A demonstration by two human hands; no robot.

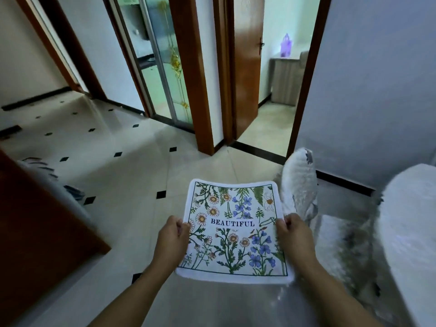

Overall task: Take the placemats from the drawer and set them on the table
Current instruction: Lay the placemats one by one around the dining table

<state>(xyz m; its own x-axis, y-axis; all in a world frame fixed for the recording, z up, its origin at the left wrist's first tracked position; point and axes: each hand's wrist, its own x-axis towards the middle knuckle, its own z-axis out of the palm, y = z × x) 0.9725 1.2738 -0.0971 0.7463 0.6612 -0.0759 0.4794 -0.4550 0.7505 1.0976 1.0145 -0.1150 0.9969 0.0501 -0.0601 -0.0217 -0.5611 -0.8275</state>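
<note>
A white placemat [232, 230] printed with flowers and the word BEAUTIFUL is held flat in front of me, above the tiled floor. My left hand [172, 237] pinches its left edge at mid-height. My right hand [293, 234] pinches its right edge at the same height. The mat's near edge sags slightly between my forearms. No drawer is in view. A glossy glass-like table surface [335, 244] lies at the lower right, under and beside my right arm.
Chairs with fluffy white covers stand at the right [299, 185] and far right [410, 232]. A reddish-brown wooden furniture corner [40, 232] juts in at the left. Open doorways with wooden frames [247, 74] lie ahead across the tiled floor [122, 166].
</note>
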